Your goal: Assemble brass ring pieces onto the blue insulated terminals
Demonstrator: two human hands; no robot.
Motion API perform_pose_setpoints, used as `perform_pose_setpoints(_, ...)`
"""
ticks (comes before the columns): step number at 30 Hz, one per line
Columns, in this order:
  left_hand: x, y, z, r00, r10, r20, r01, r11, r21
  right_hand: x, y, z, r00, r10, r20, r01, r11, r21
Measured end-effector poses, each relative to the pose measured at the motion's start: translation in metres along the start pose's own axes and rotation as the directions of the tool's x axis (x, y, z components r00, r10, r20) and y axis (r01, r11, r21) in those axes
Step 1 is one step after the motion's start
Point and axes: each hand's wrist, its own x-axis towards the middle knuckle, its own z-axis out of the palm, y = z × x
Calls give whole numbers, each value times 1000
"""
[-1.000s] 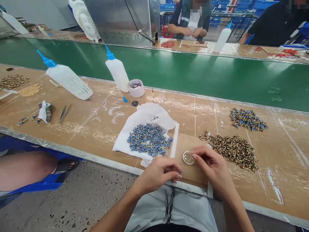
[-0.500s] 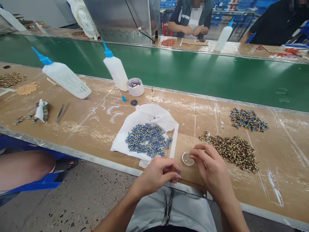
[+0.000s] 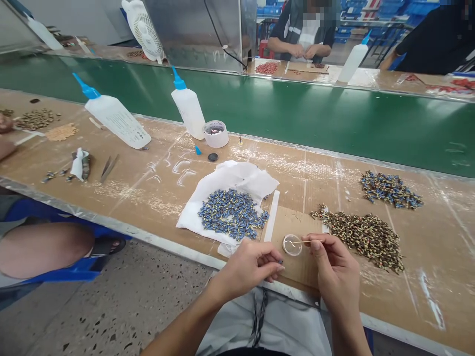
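My left hand (image 3: 256, 262) is pinched on a tiny blue piece (image 3: 280, 261), mostly hidden by the fingertips, above the front edge of a cardboard sheet (image 3: 293, 222). Between thumb and fingers, my right hand (image 3: 334, 262) grips a thin wooden stick (image 3: 306, 242). The stick points left, its tip over a small round clear dish (image 3: 292, 245) on the cardboard. Left of the sheet, a heap of small blue-and-yellow pieces (image 3: 232, 215) lies on white paper (image 3: 189, 217). A pile of small brown-and-yellow pieces (image 3: 365, 237) spreads just beyond my right hand.
Farther right sits a mixed blue-and-brown pile (image 3: 389, 189). Two white squeeze bottles (image 3: 189, 111), a tape roll (image 3: 215, 134) and tweezers (image 3: 109, 168) are at the left. A green belt (image 3: 297, 113) runs behind the table. Across it a person (image 3: 304, 34) works; another's knee (image 3: 48, 247) shows at left.
My right hand has drawn back to the right from the dish and turned, and the stick in it now shows. My left hand keeps its pinch. At the far left, a person's hand has come into view.
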Motion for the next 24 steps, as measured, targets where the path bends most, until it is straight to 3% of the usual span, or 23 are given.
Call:
perform_pose_setpoints(8,5,1,3,998,70,1,-70,992,105,-10,-2,2,994,-21,-103,27,998,62)
perform_pose_setpoints(15,3,2,2,990,135,29,-138,972,191,-37,2,12,988,-107,-110,114,992,55)
perform_pose_setpoints(24,4,2,1,982,183,46,-189,953,238,-39,6,10,990,-118,-76,117,993,-11)
